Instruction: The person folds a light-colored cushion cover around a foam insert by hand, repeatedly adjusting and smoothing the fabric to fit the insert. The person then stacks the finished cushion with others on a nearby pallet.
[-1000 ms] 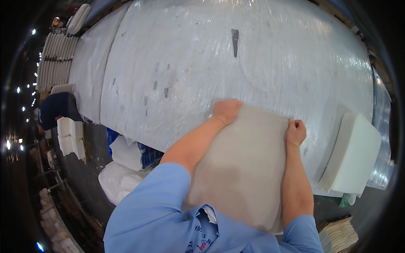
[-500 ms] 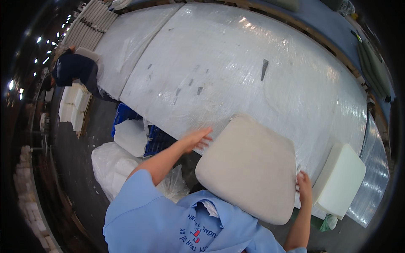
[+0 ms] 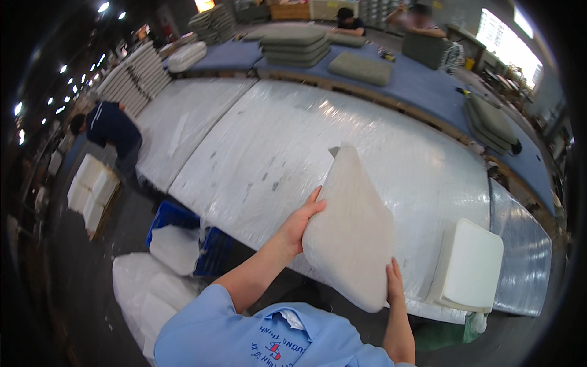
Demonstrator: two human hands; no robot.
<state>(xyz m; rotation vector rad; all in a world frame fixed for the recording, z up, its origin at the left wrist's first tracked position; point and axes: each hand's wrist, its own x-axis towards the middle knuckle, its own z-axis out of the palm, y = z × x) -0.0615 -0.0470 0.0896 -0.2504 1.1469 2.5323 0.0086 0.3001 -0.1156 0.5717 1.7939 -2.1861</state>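
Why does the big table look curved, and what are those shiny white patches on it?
Head view: the fisheye lens bends the long plastic-wrapped white table toward the dark round rim; ceiling lights glare off its wrap. The bright window at top right is washed out. The pale grey foam cushion, held between left hand and right hand, looks sharp.

A pale beige foam cushion (image 3: 351, 235) — rounded corners, smooth — stands tilted on edge above the plastic-wrapped table.

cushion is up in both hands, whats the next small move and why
Probably lower the cushion flat onto the plastic-covered table. It stands tilted on edge above a bare stretch of the table, left hand at its side, right hand at its lower corner.
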